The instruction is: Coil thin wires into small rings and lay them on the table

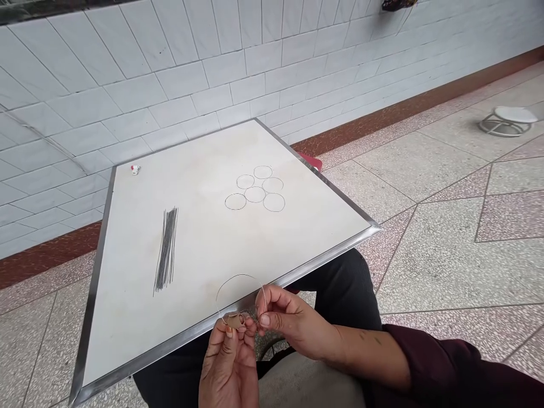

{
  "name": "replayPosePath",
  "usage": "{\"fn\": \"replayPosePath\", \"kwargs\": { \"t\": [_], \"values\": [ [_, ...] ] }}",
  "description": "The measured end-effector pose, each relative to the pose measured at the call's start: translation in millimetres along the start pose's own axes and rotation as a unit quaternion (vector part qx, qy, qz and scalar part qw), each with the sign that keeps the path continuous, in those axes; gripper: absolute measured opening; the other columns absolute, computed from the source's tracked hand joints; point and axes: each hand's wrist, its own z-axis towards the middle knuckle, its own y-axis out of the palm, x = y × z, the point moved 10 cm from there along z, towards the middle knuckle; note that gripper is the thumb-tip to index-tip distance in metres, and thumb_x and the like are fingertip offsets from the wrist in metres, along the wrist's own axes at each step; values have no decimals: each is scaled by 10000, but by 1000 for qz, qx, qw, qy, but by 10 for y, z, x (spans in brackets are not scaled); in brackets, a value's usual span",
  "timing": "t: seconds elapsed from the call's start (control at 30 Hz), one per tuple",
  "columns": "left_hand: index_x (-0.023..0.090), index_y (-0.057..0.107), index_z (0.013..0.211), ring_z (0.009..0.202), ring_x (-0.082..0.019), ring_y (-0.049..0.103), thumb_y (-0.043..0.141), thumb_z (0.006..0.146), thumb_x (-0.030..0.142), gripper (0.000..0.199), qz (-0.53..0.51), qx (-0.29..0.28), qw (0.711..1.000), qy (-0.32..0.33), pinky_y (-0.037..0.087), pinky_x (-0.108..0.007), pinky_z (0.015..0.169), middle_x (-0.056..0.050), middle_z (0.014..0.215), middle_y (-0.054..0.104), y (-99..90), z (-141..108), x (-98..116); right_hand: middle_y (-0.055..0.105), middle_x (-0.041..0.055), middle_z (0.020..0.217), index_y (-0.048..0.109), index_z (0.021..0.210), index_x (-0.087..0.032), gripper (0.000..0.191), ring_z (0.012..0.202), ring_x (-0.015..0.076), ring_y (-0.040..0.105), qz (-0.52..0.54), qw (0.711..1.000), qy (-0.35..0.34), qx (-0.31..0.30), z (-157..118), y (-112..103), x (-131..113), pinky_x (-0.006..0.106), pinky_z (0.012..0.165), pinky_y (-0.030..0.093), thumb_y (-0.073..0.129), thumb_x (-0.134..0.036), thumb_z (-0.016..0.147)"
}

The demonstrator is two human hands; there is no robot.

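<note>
Your thin wire loop (236, 275) sits at the bottom centre of the frame, its round curve arching up and away from you over the near metal edge of the desk (127, 272). A tan scrap (233, 321) is wrapped around its lower side. Your left hand (229, 362) pinches that scrap between its fingertips, and your right hand (293, 323) pinches the wire just beside it. Toward the upper centre, six wire rings (255, 187) lie on the desk; to their lower left lies a bundle of straight wires (167, 249).
</note>
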Motion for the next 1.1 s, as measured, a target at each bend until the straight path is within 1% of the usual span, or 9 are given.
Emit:
{"fn": "replayPosePath", "kwargs": {
  "t": [0.07, 0.13, 0.27, 0.33, 0.47, 0.67, 0.87, 1.0, 1.1],
  "values": [
    [197, 705, 731, 772, -158, 684, 900, 563, 230, 260, -8, 13, 1000, 3, 572, -281, 812, -13, 793, 712, -6, -6, 16, 600, -22, 736, 570, 827, -151, 293, 670, 87, 565, 14, 1000, 14, 5, -3, -14, 57, 238, 670, 442, 792, -338, 784],
    [196, 696, 727, 743, -154, 676, 887, 586, 229, 240, -4, 3, 1000, 8, 578, -296, 796, -9, 781, 699, 32, -11, 47, 612, -20, 731, 571, 815, -151, 301, 675, 94, 581, 22, 999, 23, 3, -6, 0, 78, 241, 670, 450, 802, -338, 771],
    [184, 679, 707, 691, -131, 636, 844, 655, 224, 177, 26, -58, 998, 3, 572, -283, 760, 1, 731, 649, 137, -14, 110, 607, -29, 689, 581, 791, -144, 297, 646, 91, 593, 38, 999, 31, -1, -17, 23, 42, 231, 651, 447, 821, -313, 750],
    [185, 688, 720, 690, -128, 622, 834, 670, 214, 158, 47, -73, 996, -11, 565, -275, 749, 2, 729, 636, 127, -9, 125, 593, -35, 678, 586, 780, -139, 296, 620, 82, 584, 45, 998, 38, 0, -26, 10, 16, 224, 639, 441, 831, -300, 736],
    [188, 714, 754, 744, -155, 607, 830, 678, 246, 150, 95, -96, 990, -30, 549, -308, 767, -17, 783, 642, 103, 0, 164, 580, -34, 682, 590, 781, -137, 305, 609, 83, 578, 60, 995, 74, 5, -44, -40, 9, 222, 622, 435, 848, -283, 709],
    [184, 712, 757, 747, -155, 557, 713, 808, 271, 101, 176, -188, 964, -64, 478, -277, 746, -22, 773, 604, 225, -48, 197, 580, -32, 679, 586, 756, -133, 302, 577, 80, 567, 69, 990, 123, 18, -34, -111, -5, 223, 600, 427, 856, -245, 679],
    [173, 699, 736, 711, -157, 512, 614, 882, 272, 195, 239, -248, 931, -121, 430, -285, 706, -28, 739, 570, 252, -120, 115, 550, -40, 629, 586, 737, -125, 266, 553, 75, 547, 66, 981, 184, -8, -51, -86, -5, 220, 602, 421, 826, -231, 693],
    [177, 710, 754, 728, -168, 514, 622, 870, 273, 174, 236, -255, 928, -139, 426, -302, 721, -31, 754, 570, 247, -133, 55, 573, -22, 678, 586, 764, -123, 274, 594, 82, 564, 32, 980, 194, -8, -64, -121, -56, 222, 628, 437, 817, -257, 707],
    [174, 719, 778, 738, -174, 514, 638, 856, 276, 152, 241, -258, 922, -160, 423, -310, 726, -37, 763, 574, 226, -148, -28, 583, -20, 687, 579, 800, -134, 265, 604, 86, 569, -19, 982, 186, -29, -61, -121, -119, 223, 626, 439, 782, -301, 766]
  ]
}}
